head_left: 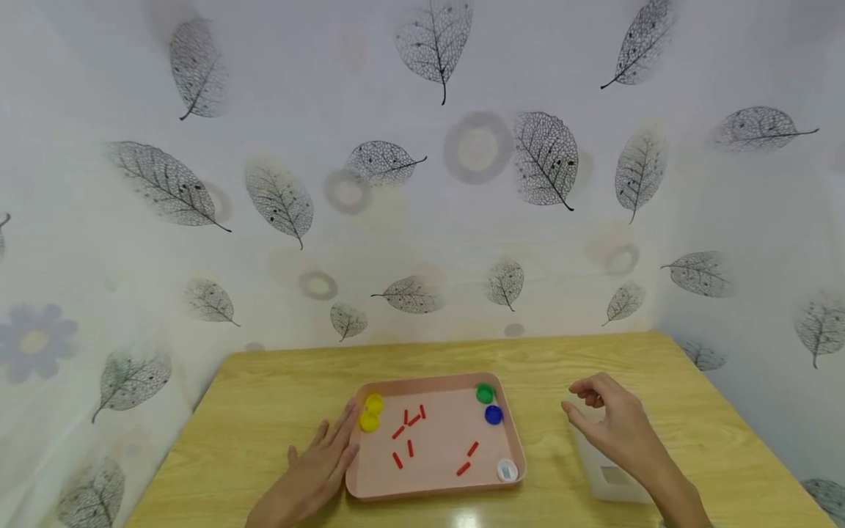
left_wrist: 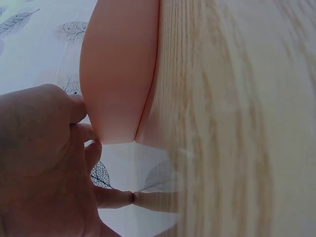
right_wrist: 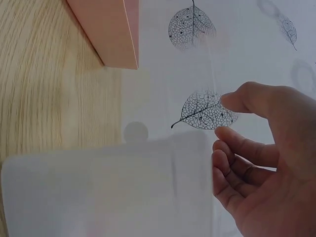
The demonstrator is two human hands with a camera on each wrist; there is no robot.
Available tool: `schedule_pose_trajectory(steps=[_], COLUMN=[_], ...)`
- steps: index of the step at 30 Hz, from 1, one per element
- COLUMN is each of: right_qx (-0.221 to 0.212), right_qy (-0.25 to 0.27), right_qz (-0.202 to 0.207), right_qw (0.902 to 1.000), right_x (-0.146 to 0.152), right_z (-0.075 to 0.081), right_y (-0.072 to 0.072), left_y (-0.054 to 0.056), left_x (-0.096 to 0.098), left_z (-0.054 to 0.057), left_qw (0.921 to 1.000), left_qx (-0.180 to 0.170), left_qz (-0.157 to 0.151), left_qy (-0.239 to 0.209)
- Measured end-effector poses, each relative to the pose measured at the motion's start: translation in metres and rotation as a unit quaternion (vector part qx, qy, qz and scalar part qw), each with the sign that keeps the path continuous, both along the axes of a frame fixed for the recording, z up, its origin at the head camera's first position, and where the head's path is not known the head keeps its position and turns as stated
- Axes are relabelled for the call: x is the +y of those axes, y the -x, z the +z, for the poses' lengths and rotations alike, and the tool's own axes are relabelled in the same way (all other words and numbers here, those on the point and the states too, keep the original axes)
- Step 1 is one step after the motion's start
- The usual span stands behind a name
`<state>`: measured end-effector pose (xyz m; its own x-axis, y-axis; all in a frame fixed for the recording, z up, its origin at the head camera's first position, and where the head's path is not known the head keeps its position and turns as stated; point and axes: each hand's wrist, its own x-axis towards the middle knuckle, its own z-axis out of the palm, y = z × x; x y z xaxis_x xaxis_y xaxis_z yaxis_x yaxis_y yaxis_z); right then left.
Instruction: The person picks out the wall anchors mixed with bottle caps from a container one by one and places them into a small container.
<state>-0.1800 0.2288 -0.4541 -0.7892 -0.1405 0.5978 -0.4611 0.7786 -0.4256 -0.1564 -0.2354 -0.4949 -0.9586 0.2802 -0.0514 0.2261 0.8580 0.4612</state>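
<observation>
In the head view a pink tray (head_left: 436, 469) lies on the table, with several short red sticks (head_left: 398, 460) scattered in it. Two round yellow pieces (head_left: 370, 422) sit in its far left corner. A green one (head_left: 485, 394) and a blue one (head_left: 494, 415) are at the far right, and a round white piece with a grey middle (head_left: 507, 471) is at the near right. My left hand (head_left: 317, 469) rests along the tray's left side, fingers extended. Over a whitish, translucent box (head_left: 597, 469), my right hand (head_left: 614, 422) holds thumb and forefinger apart with nothing between them.
The wooden table (head_left: 284, 381) reaches back to a pale wall covering (head_left: 422, 242) printed with leaves, which also rises at both sides. The box stands to the right of the tray, with a strip of table between them.
</observation>
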Motion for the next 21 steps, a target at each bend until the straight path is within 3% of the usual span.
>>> schedule_pose_trajectory(steps=[21], right_qx=[0.008], right_qy=[0.020], right_qz=[0.071], right_qw=[0.9972], right_x=[-0.052], right_z=[-0.010], right_y=[-0.007], left_y=[-0.001], left_x=[0.002], left_z=[0.003], left_qw=[1.0000], left_qx=[-0.004], left_qz=[0.001], left_qy=[0.006])
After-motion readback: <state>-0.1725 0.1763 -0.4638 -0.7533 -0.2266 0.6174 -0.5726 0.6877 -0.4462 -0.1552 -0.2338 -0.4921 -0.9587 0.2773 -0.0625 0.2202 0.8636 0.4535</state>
